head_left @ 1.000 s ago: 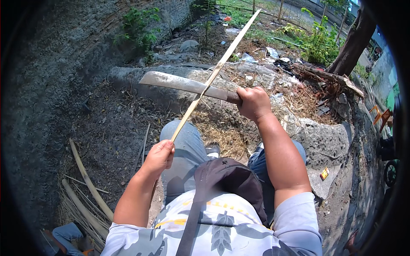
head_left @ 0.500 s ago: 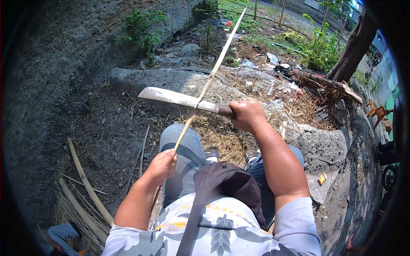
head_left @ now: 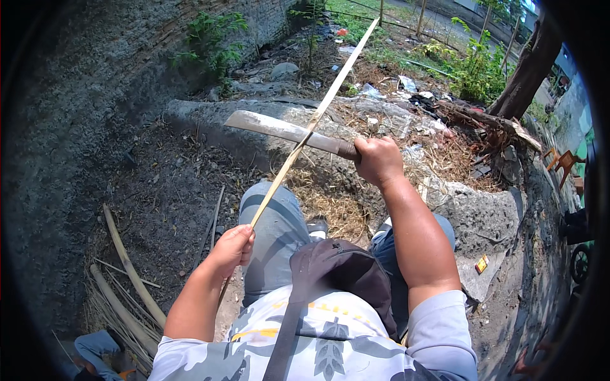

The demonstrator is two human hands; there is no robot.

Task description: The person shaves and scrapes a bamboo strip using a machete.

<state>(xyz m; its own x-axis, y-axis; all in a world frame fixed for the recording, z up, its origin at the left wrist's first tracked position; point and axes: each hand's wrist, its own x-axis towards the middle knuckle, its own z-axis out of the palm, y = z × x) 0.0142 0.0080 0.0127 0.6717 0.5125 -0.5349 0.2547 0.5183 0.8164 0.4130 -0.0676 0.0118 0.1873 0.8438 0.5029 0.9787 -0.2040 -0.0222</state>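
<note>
My left hand [head_left: 232, 249] is closed round the lower part of a long pale wooden strip [head_left: 330, 95], which slants up and away to the right. In my right hand [head_left: 379, 160] is the dark handle of a machete [head_left: 273, 126], its broad, worn blade pointing left. The blade crosses the strip around its middle and appears to touch it, just beyond my knees. At the crossing the strip looks rough and slightly twisted. Past my left fist, the strip's lower end is mostly hidden by my hand and forearm.
Curved stalks [head_left: 130, 267] and thin sticks lie on the left, near another person's leg [head_left: 96, 352]. A rough wall [head_left: 70, 127] borders that side. Ahead are a concrete slab [head_left: 254, 117], litter and dry straw; a tree trunk [head_left: 524, 73] leans at right. A black bag [head_left: 343, 279] rests at my waist.
The machete has shifted right and away from me, along the strip. The strip's far end has swung a little right, while my left hand has moved slightly left.
</note>
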